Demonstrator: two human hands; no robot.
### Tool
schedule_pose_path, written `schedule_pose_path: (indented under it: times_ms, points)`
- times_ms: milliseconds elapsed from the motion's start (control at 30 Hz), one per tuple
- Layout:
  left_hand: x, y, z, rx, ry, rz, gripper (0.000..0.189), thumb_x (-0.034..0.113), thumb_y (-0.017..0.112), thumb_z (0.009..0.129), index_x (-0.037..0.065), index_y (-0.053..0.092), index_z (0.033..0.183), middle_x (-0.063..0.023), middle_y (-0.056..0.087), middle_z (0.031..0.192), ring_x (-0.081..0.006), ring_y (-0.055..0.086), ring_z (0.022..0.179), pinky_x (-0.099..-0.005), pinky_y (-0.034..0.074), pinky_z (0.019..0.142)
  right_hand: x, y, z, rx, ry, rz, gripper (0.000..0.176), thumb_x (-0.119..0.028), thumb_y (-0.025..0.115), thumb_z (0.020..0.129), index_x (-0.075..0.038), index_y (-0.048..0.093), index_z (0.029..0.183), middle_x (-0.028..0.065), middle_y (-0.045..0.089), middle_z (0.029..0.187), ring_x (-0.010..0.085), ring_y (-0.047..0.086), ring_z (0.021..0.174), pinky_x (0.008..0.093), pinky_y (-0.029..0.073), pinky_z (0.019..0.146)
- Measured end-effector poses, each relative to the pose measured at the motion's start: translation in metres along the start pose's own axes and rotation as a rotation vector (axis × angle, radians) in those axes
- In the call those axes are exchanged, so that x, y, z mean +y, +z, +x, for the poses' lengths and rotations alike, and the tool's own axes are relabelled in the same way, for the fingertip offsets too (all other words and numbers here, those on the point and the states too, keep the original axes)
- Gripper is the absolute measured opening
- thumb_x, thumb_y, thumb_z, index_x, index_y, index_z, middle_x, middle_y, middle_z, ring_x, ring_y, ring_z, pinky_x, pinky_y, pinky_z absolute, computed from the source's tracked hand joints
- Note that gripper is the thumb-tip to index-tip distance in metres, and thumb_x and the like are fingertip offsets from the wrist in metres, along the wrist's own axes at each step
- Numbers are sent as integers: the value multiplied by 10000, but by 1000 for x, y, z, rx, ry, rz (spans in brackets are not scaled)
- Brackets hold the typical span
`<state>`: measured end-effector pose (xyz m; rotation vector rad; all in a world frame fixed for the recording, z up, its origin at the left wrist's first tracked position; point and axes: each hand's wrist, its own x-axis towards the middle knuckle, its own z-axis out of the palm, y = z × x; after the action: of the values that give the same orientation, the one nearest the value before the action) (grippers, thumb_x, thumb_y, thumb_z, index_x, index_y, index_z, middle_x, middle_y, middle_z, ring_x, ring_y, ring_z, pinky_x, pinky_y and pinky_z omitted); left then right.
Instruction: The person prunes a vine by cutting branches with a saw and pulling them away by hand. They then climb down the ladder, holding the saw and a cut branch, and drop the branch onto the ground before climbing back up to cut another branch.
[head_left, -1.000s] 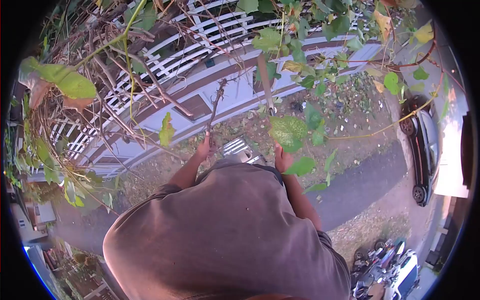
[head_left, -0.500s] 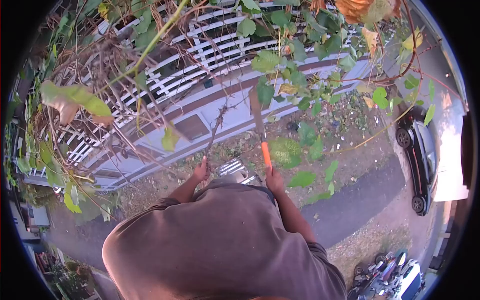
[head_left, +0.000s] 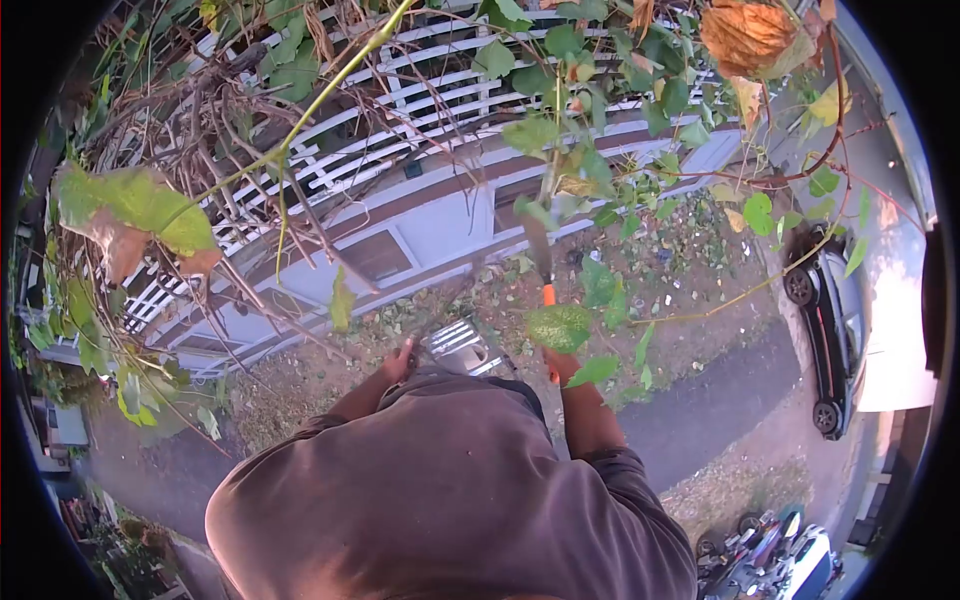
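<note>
- Right hand (head_left: 562, 366): fingers wrapped round the orange handle (head_left: 548, 295) — partly hidden by a near leaf (head_left: 560, 329).
- Blade (head_left: 539, 250) points far, tip lost among leaves (head_left: 531, 134).
- Left hand (head_left: 399, 361), by a blurred stick (head_left: 455, 300) — finger grip can't be made out.

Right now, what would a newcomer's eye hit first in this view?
Probably the broad brown shirt filling the bottom middle. Next, the orange-handled blade in the right hand, near the centre, partly hidden by a spotted green leaf. Then the big dry orange leaf at the upper right, and the dark car on the right side.
</note>
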<state>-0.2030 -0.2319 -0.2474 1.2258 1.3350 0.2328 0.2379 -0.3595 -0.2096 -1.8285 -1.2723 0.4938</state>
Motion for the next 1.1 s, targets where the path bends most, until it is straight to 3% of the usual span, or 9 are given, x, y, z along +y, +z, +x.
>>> schedule_pose_path:
  times_ms: [100,200,300,433,567,733,933,967,1100]
  points:
    - [-18,1,21,147,176,330,867,719,374,1046,-68,718,930,-228,710,815,-333,701,825,-482,535,825,15,-14,7,-127,-45,-232,291,-268,693,990,-122,720,1241,73,751,1136,286,698,1038,464,545,956]
    - [-18,-17,2,40,16,233,860,728,377,1040,-45,720,879,-193,684,752,-299,681,759,-467,527,757,3,-18,21,17,-45,493,311,-285,682,1018,-114,694,1276,115,749,1081,278,710,982,414,570,851]
    - [-8,-20,-22,-7,15,254,806,707,398,1045,-3,720,841,-128,637,678,-256,650,698,-445,506,695,-174,-78,86,84,148,-156,283,-337,616,1076,-80,637,1193,171,696,799,297,696,701,418,514,590]
    - [5,-25,-51,76,127,342,730,651,427,1063,22,721,837,-97,631,666,-235,638,677,-428,499,673,-247,-105,166,234,-85,-94,266,-332,590,1093,-68,573,1071,164,602,679,339,613,552,479,437,505]
    - [1,-35,-65,14,141,342,684,614,458,1063,20,713,839,-107,641,687,-240,654,711,-435,501,700,-200,-84,159,-1,-57,-397,273,-294,556,1102,-50,601,1216,232,687,1014,328,709,857,447,536,672]
    - [19,-55,-57,14,115,491,683,611,438,1070,21,687,831,-111,651,730,-276,648,745,-454,506,733,-6,-51,44,-123,56,-300,258,-308,578,1088,-55,621,1112,200,646,872,330,658,735,455,501,608]
    - [0,-64,-29,-13,52,408,741,661,374,1071,12,686,896,-160,645,778,-312,606,782,-474,484,783,-166,-115,123,153,-287,-180,281,-326,605,1072,-61,646,987,162,597,702,333,597,589,464,459,530]
    - [0,-65,-35,31,154,448,685,567,413,1103,29,636,742,-60,564,611,-189,554,614,-403,452,632,-192,-116,144,184,-302,-182,289,-329,609,1069,-62,650,966,156,589,673,333,587,564,465,452,517]
    - [-21,-74,-42,59,150,461,657,530,426,1106,23,651,755,-83,587,644,-190,577,658,-408,464,654,-233,-107,208,128,-77,-214,240,-321,626,1040,-95,640,1118,112,637,783,293,613,664,444,462,579]
